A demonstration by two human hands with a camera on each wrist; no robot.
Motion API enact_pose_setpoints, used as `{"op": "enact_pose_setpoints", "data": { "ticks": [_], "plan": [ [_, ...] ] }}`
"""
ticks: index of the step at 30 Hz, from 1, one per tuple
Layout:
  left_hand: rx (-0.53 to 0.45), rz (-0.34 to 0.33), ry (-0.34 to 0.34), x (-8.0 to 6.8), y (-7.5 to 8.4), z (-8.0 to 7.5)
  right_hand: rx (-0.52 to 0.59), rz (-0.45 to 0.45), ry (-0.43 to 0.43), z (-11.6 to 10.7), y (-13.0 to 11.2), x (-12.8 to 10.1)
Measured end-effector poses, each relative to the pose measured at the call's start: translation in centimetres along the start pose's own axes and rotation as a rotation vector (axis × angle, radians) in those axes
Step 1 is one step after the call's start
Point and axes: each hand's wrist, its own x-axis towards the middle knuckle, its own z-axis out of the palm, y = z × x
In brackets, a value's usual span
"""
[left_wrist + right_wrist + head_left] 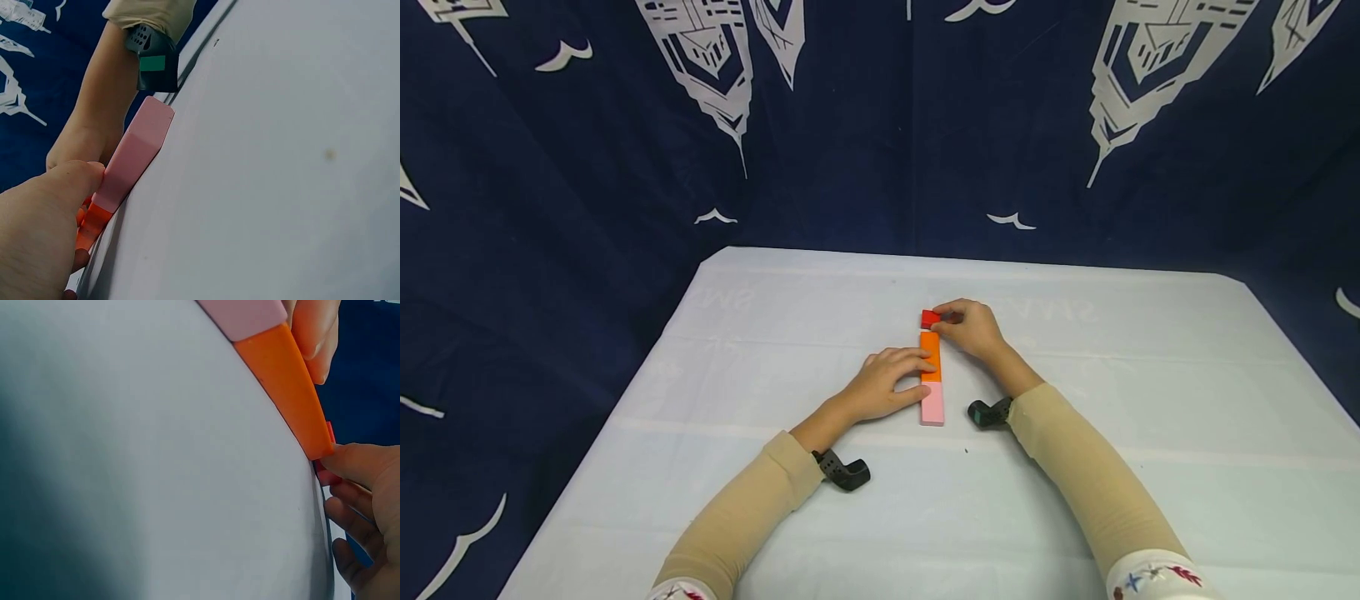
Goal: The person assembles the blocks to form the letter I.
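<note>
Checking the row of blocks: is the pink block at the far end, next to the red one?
No, the pink block lies at the near end; the orange block separates it from the red block.

Tabletop [1075,500] covered with a pale, whitish cloth showing faint fold creases and faint mirrored lettering near the far edge. Three flat blocks lie directly on it near the centre, in one line running away from the person. Nearest is a pink block [932,408]; an orange block [930,357] abuts it end to end; a small red block [930,318] lies just beyond the orange block's far end, whether touching cannot be told. Both forearms rest on the cloth either side of the line. A small dark speck [966,451] marks the cloth near the pink block.
</note>
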Motion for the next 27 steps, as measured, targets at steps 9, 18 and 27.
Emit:
{"op": "enact_pose_setpoints", "data": {
  "ticks": [9, 18, 27],
  "plan": [
    [0.001, -0.001, -0.004, 0.08, 0.08, -0.07, 0.003, 0.007, -0.024, -0.23, 0.06, 0.00],
    [0.010, -0.001, -0.009, 0.06, 0.10, -0.08, -0.010, -0.016, -0.044, -0.55, -0.09, -0.28],
    [0.008, 0.001, -0.002, 0.01, 0.03, 0.13, 0.018, -0.051, -0.031, -0.88, 0.15, -0.71]
  ]
}}
